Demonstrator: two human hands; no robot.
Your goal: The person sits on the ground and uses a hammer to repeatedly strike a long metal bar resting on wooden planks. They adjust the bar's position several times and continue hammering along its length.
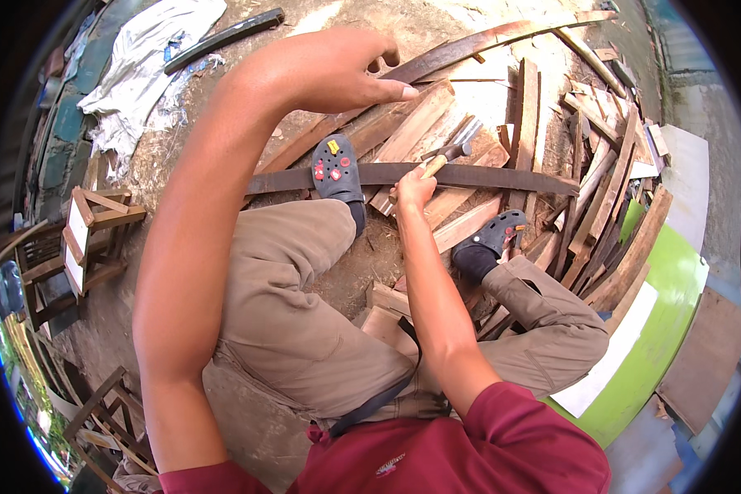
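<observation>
My right hand [416, 189] is closed around the light wooden handle of a hammer [436, 165]. The hammer's dark metal head lies over the lumber, just beyond a long dark plank [502, 177]. That plank runs crosswise under my left clog [335, 169], and my right clog [494, 233] is on the near side of it. My left hand [346, 74] is raised high to the left, nearest the camera. Its fingers are loosely bent with the thumb apart, and nothing shows in it. Near the hammer head is a shiny metal piece [467, 132] whose kind I cannot make out.
Loose boards [416, 123] lie beneath and beyond the plank. More scrap wood [609, 181] is heaped at the right, beside a green panel [667, 329]. A long curved board [502, 34] stretches across the back. Wooden frames [78, 239] and white cloth [144, 62] are at the left.
</observation>
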